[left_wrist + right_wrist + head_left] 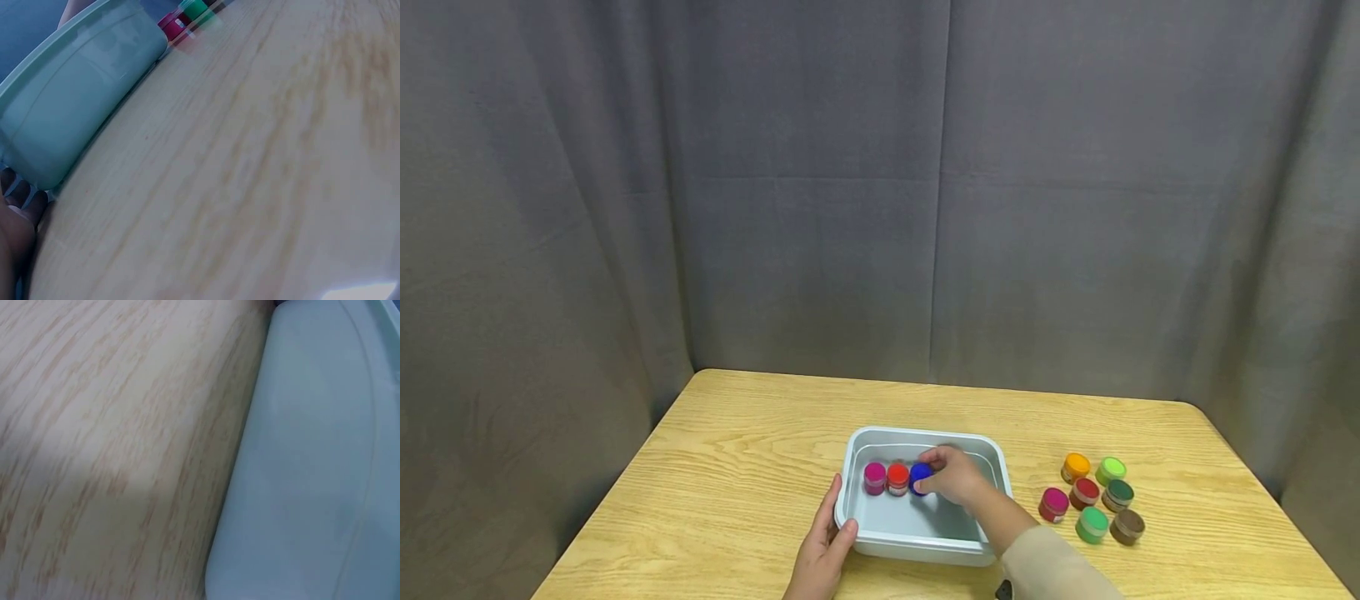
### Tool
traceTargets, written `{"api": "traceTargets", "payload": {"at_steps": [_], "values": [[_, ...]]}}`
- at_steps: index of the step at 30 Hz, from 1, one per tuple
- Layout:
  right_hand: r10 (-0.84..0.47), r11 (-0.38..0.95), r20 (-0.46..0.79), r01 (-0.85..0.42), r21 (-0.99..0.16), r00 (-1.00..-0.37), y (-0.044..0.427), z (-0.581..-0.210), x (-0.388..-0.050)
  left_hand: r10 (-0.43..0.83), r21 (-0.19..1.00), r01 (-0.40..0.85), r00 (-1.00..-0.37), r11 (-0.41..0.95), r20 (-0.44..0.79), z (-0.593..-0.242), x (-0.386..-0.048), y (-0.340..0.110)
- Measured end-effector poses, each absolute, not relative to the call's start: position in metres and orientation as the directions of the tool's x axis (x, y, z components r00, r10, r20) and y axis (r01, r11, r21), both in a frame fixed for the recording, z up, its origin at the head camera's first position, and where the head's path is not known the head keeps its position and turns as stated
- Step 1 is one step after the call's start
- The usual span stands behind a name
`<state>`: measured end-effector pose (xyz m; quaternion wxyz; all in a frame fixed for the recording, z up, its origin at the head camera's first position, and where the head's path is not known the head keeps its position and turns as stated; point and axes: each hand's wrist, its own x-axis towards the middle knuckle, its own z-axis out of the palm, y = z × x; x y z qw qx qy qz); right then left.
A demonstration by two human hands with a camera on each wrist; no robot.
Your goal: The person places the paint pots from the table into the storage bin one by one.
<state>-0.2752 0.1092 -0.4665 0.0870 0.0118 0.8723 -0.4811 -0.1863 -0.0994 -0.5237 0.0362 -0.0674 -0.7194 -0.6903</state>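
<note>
A light grey-blue plastic tray [917, 542] stands on the table. In it, a magenta-lidded jar [875, 478], a red-lidded jar [897, 478] and a blue jar [918, 477] form a row. My right hand [953, 479] reaches over the tray's right side and pinches the blue jar between thumb and fingers. My left hand [826, 546] holds the tray's near left corner, fingers along its outer side and thumb at the front. In the left wrist view, some fingers [22, 194] lie against the tray's end. The right wrist view shows only the tray's outer wall [300, 462] and tabletop.
Right of the tray, several small paint-like jars stand grouped: orange [1076, 467], lime [1111, 470], dark red [1084, 492], dark green [1117, 494], magenta [1053, 504], green [1092, 524] and brown [1127, 527]. Grey curtains [820, 208] hang behind the wooden table [730, 467] and at both sides.
</note>
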Motion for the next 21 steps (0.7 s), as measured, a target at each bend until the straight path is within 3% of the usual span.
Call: {"api": "traceTargets", "payload": {"at_steps": [13,21], "values": [[-0.07,0.506,-0.154,0.098,-0.857,-0.986,0.123,-0.451,-0.267,0.05,0.986,0.149,-0.988,0.07,0.146,-0.524,-0.186,-0.099],[-0.119,0.468,-0.078,0.014,-0.883,-0.99,0.135,-0.435,-0.26,0.057,0.989,0.143,-0.988,0.04,0.14,-0.523,-0.186,-0.1]]}}
